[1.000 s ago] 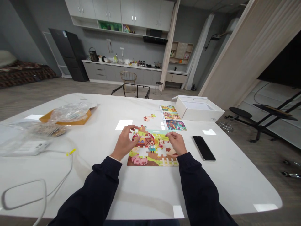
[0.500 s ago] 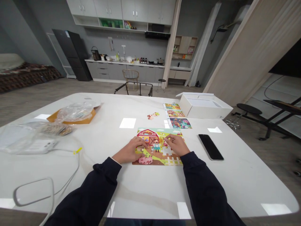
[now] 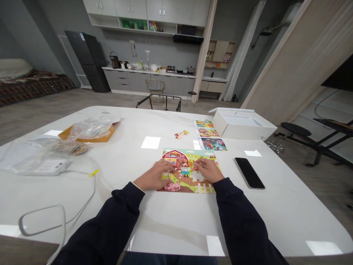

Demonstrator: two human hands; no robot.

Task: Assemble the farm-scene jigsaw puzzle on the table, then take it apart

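Note:
A farm-scene jigsaw puzzle [image 3: 179,184] with a red barn, a farmer and a pink pig lies flat on the white table. My left hand [image 3: 156,176] rests on its left side, thumb and fingers apart, holding nothing. Over the right part, my right hand [image 3: 209,170] pinches a small puzzle piece [image 3: 195,168] between thumb and fingers. Just below that piece shows a pale gap [image 3: 198,177] in the picture. Beyond the puzzle lie a few loose pieces [image 3: 181,134], close together on the table.
Picture cards [image 3: 213,144] lie before a white open box [image 3: 245,127] at the back right. A phone [image 3: 249,173] is right of the puzzle. Leftward are plastic-wrapped pieces [image 3: 70,148], an orange tray [image 3: 103,138], a white power device [image 3: 51,167] and its cable [image 3: 44,233].
The whole view has shifted slightly. Both hands keep nearly the same place on the puzzle, and the right one still pinches the piece.

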